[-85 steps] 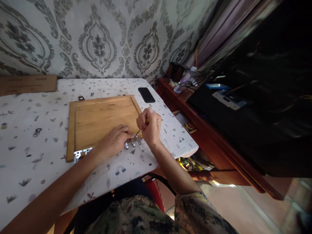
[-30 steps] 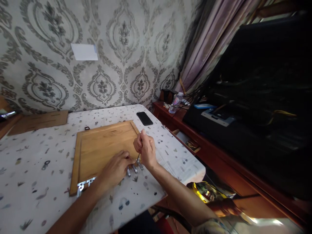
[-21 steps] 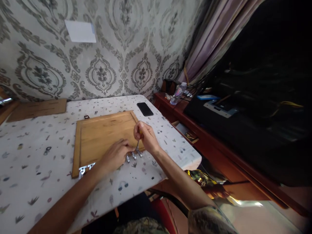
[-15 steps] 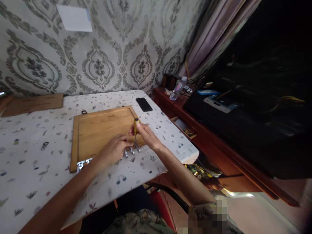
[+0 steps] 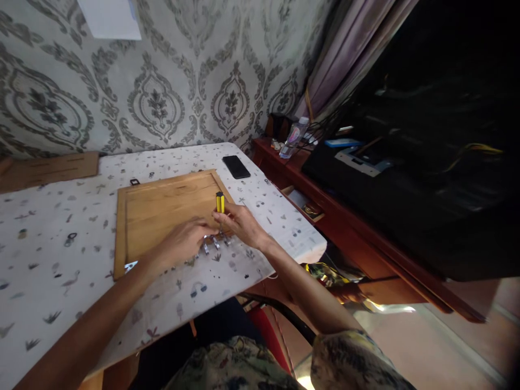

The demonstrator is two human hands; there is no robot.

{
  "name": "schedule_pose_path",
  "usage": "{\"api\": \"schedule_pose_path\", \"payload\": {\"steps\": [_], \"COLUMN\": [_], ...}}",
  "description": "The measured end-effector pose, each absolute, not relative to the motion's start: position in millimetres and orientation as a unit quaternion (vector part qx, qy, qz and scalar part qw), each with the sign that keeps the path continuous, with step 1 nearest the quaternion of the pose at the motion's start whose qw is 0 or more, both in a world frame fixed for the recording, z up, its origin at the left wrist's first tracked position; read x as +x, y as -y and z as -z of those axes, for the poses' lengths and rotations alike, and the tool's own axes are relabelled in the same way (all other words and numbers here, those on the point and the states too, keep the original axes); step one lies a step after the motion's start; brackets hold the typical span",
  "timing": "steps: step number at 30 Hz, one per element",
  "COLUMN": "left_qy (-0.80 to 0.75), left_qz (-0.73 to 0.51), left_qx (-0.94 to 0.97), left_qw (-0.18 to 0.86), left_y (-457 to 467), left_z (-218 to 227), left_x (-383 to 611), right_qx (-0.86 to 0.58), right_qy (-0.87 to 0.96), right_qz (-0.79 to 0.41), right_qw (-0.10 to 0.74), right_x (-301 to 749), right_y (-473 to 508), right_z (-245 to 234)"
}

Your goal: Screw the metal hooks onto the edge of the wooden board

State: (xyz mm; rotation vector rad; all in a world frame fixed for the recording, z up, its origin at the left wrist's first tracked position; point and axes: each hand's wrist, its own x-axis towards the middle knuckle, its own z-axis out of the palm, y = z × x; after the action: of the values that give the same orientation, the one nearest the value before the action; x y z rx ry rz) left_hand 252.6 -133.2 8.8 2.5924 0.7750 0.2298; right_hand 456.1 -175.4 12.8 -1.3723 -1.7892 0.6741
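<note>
A wooden cabinet door [image 5: 162, 208] lies flat on the table, with a metal hinge [image 5: 213, 244] at its near edge. My right hand [image 5: 239, 223] pinches the shaft of a yellow-and-black screwdriver [image 5: 220, 203], which stands upright with its tip down at the hinge. My left hand [image 5: 182, 242] rests palm down on the door's near edge beside the hinge, fingers curled against the metal. A second metal hinge [image 5: 130, 266] pokes out at the door's near left corner.
The table [image 5: 52, 260] wears a white cloth with small prints. A black phone [image 5: 236, 166] lies at its far right corner. A wooden board [image 5: 49, 169] leans at the wall. To the right, a red-brown shelf [image 5: 325, 211] carries a bottle [image 5: 292, 138] and cables.
My right hand has loosened from a fist round the screwdriver handle to a fingertip pinch lower down, so the yellow handle now shows. The camera tilted up, then down again.
</note>
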Motion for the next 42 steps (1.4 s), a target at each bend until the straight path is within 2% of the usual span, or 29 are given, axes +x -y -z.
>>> {"api": "schedule_pose_path", "payload": {"steps": [5, 8, 11, 18, 33, 42], "left_qy": [-0.346, -0.317, -0.278, -0.279, -0.296, -0.293], "left_qz": [-0.171, -0.268, -0.308, -0.344, -0.338, -0.341], "left_qx": [0.906, 0.884, 0.877, 0.834, 0.827, 0.832], "left_qw": [0.175, 0.216, 0.243, 0.329, 0.338, 0.325], "left_y": [122, 124, 131, 131, 131, 132], "left_z": [-34, -55, -67, -65, -72, -73], "left_x": [243, 249, 262, 287, 290, 288], "right_qx": [-0.542, -0.531, -0.523, -0.529, -0.488, -0.480], "right_qy": [0.704, 0.710, 0.710, 0.702, 0.759, 0.774], "right_qz": [-0.266, -0.262, -0.262, -0.253, -0.230, -0.208], "right_qw": [0.375, 0.381, 0.392, 0.404, 0.364, 0.358], "right_x": [455, 456, 456, 456, 486, 485], "right_y": [175, 175, 175, 175, 213, 214], "right_z": [-13, -12, -12, -12, 27, 33]}}
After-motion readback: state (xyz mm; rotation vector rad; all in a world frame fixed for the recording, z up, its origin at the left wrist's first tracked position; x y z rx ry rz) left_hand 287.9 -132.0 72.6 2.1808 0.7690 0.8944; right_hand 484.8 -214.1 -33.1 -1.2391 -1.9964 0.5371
